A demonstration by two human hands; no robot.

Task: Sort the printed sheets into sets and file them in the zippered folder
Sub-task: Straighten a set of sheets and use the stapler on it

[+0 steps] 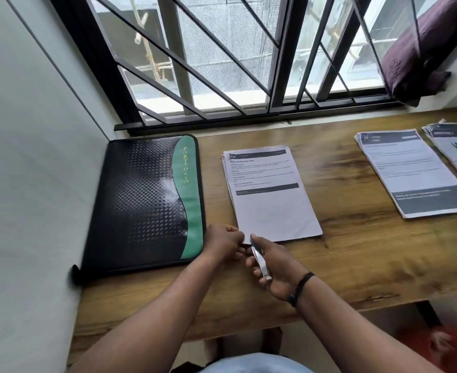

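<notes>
Silver stapler grasped in right hand, left hand pinching the centre stack corner: loose alignment risks a skewed staple.

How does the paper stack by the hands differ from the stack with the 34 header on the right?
The near stack lies beside the portfolio folder; the 34 stack lies farther right, under another pile's edge. The near stack's lower half is blank, while the 34 stack ends in a dark band. The left hand touches the near stack's corner, the right hand holds a stapler there; nothing touches the 34 stack. Both lie flat on the wooden desk.
</notes>
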